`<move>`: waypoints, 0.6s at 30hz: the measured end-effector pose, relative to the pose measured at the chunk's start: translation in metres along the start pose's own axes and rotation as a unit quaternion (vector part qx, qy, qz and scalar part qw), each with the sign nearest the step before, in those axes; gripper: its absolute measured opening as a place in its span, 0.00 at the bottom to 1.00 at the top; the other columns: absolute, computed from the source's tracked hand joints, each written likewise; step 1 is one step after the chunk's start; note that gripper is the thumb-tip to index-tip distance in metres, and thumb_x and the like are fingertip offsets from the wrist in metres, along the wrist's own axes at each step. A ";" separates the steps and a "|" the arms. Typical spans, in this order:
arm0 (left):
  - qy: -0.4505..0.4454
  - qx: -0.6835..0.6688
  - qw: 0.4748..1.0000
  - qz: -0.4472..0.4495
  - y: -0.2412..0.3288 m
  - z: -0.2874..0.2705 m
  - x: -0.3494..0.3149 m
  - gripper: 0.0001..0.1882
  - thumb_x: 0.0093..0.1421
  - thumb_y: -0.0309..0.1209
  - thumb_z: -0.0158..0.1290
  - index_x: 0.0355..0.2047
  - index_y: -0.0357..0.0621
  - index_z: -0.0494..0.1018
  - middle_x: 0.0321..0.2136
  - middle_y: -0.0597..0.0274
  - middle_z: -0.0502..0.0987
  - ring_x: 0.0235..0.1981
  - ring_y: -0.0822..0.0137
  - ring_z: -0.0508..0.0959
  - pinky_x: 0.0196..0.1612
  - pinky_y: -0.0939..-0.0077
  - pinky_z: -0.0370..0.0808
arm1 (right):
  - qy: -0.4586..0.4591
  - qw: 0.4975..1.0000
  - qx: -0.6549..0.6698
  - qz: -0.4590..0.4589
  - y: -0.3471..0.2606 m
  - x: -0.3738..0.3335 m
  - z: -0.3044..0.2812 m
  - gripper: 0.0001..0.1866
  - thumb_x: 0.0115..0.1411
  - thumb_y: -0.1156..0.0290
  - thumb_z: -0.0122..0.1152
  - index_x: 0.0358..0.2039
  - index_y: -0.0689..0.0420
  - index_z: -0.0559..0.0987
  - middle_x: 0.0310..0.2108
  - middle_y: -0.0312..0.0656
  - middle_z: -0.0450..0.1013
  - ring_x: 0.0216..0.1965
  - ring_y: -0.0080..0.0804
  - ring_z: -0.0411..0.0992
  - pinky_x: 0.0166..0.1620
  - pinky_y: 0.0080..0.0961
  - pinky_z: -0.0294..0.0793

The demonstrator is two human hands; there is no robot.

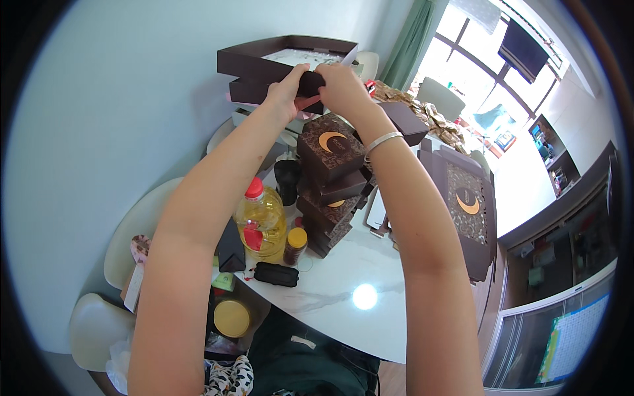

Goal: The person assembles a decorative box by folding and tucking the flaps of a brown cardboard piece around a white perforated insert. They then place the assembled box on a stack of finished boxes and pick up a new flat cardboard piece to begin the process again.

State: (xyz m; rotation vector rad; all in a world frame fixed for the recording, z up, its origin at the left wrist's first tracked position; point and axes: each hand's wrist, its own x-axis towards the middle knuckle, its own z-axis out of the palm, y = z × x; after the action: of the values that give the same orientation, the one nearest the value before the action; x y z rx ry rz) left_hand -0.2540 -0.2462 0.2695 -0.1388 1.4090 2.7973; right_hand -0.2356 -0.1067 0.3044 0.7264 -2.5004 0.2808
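Observation:
Both my arms reach far over the table to a large, shallow dark brown box [254, 64] with an open top and a pale patterned inside. My left hand [288, 91] is closed on its near edge, thumb on top. Close beside it, my right hand [339, 87] grips the same edge with bent fingers, partly hidden behind the hand. Beneath lies another dark box layer [246, 91]. Just nearer than my hands stands a stack of smaller brown boxes, the top box [321, 155] bearing a gold crescent.
A red-capped oil bottle [263, 228], a yellow-lidded jar [295, 245] and a black pouch [276, 274] stand on the white marbled table [343, 290]. A large crescent-marked box [462, 198] lies right. Many gold packets [436, 122] are heaped behind. White chairs [142, 228] line the left wall.

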 end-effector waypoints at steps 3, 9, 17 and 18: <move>0.001 0.006 1.000 0.003 -0.005 -0.009 0.016 0.25 0.58 0.45 0.60 0.44 0.36 0.71 0.38 0.53 0.76 0.34 0.58 0.81 0.34 0.63 0.84 | -0.008 0.997 0.072 -0.010 -0.003 0.003 0.012 0.23 0.48 0.72 0.64 0.45 0.65 0.74 0.44 0.59 0.72 0.48 0.57 0.72 0.51 0.42 0.73; -0.046 0.082 0.995 -0.031 0.003 -0.019 0.014 0.34 0.62 0.60 0.49 0.48 0.38 0.69 0.40 0.52 0.76 0.36 0.57 0.81 0.38 0.61 0.84 | -0.060 0.997 0.044 -0.010 -0.017 0.007 0.008 0.31 0.48 0.70 0.65 0.53 0.67 0.69 0.56 0.63 0.64 0.54 0.60 0.68 0.56 0.42 0.70; -0.025 0.244 0.961 -0.129 0.024 -0.011 -0.018 0.42 0.59 0.68 0.44 0.57 0.43 0.63 0.47 0.48 0.75 0.45 0.54 0.79 0.46 0.58 0.80 | -0.091 0.994 0.046 0.036 -0.021 -0.002 -0.006 0.38 0.49 0.64 0.67 0.59 0.65 0.66 0.61 0.68 0.57 0.61 0.63 0.61 0.61 0.41 0.66; -0.019 0.261 0.956 -0.133 0.027 -0.006 -0.023 0.43 0.59 0.68 0.45 0.58 0.44 0.62 0.47 0.47 0.74 0.45 0.54 0.78 0.45 0.57 0.80 | -0.094 0.994 0.042 0.033 -0.019 -0.006 -0.015 0.38 0.50 0.63 0.68 0.59 0.64 0.66 0.62 0.68 0.57 0.61 0.64 0.60 0.62 0.41 0.66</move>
State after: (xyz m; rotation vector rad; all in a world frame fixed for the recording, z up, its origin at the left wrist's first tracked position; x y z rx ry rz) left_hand -0.2315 -0.2661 0.2891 -0.2448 1.8939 2.1247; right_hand -0.2145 -0.1154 0.3148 0.7349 -2.7079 0.3577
